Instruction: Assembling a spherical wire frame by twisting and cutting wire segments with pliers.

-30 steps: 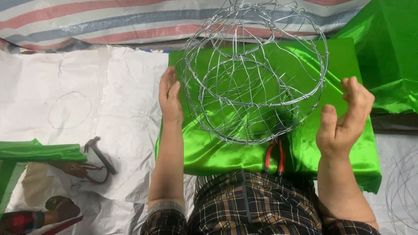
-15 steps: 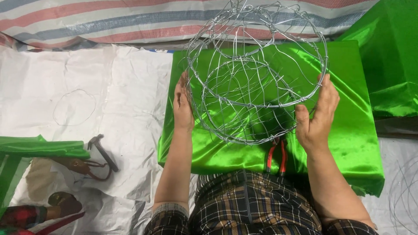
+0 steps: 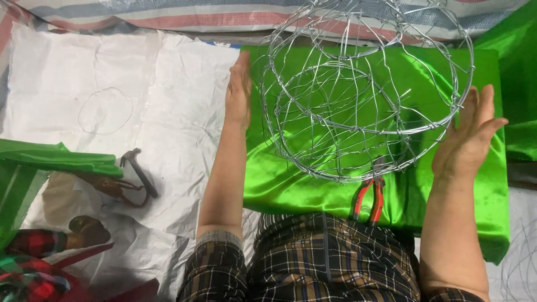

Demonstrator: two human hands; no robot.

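A round cage of silver wire [image 3: 363, 95] stands on a block covered in shiny green satin cloth [image 3: 291, 179]. My left hand [image 3: 240, 89] is flat with its fingers straight, right against the cage's left side. My right hand [image 3: 470, 134] is flat with its palm facing the cage, just beside its right rim. Neither hand grips the wire. Whether the palms touch it I cannot tell.
Red-handled pliers [image 3: 369, 198] lie on the green cloth under the cage's near edge. A white sheet [image 3: 112, 72] at the left carries a thin wire loop [image 3: 105, 111] and a dark tool [image 3: 134, 173]. More green cloth [image 3: 50, 159] lies far left. Loose wire [image 3: 520, 274] sits at bottom right.
Half a second ago both hands were pressed around the cage's sides. Now the fingers have straightened and the right hand has moved outward off the rim.
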